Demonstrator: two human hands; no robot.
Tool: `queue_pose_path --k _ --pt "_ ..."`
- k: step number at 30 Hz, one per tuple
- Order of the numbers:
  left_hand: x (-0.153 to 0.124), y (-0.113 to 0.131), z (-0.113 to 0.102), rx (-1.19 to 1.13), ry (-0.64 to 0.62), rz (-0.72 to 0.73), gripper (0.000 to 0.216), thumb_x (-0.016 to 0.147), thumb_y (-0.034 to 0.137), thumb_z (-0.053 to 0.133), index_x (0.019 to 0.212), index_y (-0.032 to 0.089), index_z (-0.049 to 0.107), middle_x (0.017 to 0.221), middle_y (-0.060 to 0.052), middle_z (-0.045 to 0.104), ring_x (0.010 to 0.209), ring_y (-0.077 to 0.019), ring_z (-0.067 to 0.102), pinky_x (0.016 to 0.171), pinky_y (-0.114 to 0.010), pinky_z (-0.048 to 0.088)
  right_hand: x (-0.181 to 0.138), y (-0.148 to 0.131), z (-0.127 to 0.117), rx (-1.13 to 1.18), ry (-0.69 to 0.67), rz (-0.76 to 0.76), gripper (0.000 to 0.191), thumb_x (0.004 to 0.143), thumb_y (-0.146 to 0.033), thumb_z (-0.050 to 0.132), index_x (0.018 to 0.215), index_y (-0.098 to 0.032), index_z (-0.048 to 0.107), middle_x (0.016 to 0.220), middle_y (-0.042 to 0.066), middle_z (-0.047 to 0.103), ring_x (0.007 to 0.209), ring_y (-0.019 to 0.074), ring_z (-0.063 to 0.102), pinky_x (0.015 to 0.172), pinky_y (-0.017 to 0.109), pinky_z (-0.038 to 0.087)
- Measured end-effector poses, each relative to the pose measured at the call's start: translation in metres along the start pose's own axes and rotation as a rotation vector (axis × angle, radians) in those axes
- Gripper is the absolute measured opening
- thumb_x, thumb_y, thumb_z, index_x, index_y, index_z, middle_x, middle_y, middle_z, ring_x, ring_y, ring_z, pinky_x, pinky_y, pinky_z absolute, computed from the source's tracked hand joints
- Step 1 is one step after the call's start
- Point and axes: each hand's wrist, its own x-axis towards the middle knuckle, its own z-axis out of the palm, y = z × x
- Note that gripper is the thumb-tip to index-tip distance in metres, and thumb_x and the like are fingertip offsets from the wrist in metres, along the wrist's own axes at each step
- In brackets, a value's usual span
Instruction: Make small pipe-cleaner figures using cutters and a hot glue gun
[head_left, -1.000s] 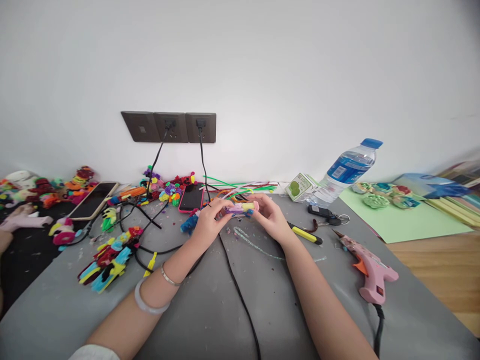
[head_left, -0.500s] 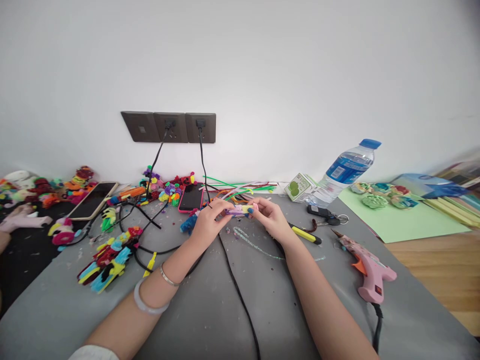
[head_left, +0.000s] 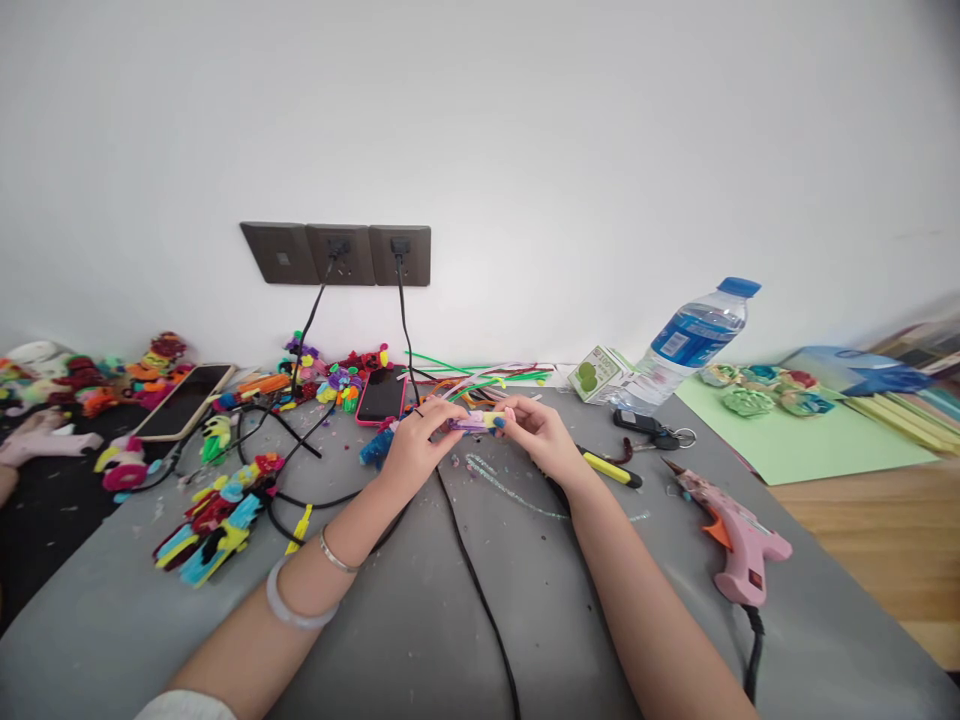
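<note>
Between my two hands, above the middle of the grey table (head_left: 420, 620), is a small fuzzy pipe-cleaner figure (head_left: 480, 421) in purple, yellow and pink. My left hand (head_left: 421, 438) pinches its purple end between thumb and fingers. At the yellow and pink end, my right hand (head_left: 541, 432) is closed on it too; fingertips cover part of the piece. Below the hands lies a thin glittery strand (head_left: 517, 497). A yellow-and-black cutter (head_left: 611, 468) rests beside my right wrist, and a blue fuzzy piece (head_left: 375, 447) sits by my left hand.
Right of my arms lie a pink glue gun (head_left: 739, 540), car keys (head_left: 652, 428), a tilted water bottle (head_left: 694, 345) and green paper (head_left: 817, 450) with paper flowers. Phones (head_left: 381, 396), pipe cleaners (head_left: 495, 376), finished fuzzy figures (head_left: 217, 520) and black cables (head_left: 472, 570) spread left and behind. Another person's hand (head_left: 34, 430) is far left.
The view shifts very slightly. Both hands keep hold of the pipe-cleaner figure, which has turned a little between the fingers.
</note>
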Motion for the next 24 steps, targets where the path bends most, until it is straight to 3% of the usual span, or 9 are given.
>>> queue_pose_path --k 24 --pt "-0.0007 -0.0007 0.0012 -0.016 0.008 0.015 0.009 0.09 0.018 0.061 0.098 0.021 0.065 0.095 -0.005 0.073 0.093 -0.0172 0.069 0.089 -0.033 0.055 -0.0005 -0.001 0.0002 0.007 -0.018 -0.01 0.037 0.085 -0.055 0.063 0.084 -0.019 0.06 0.075 0.003 0.061 0.065 0.0144 0.055 0.062 0.027 0.045"
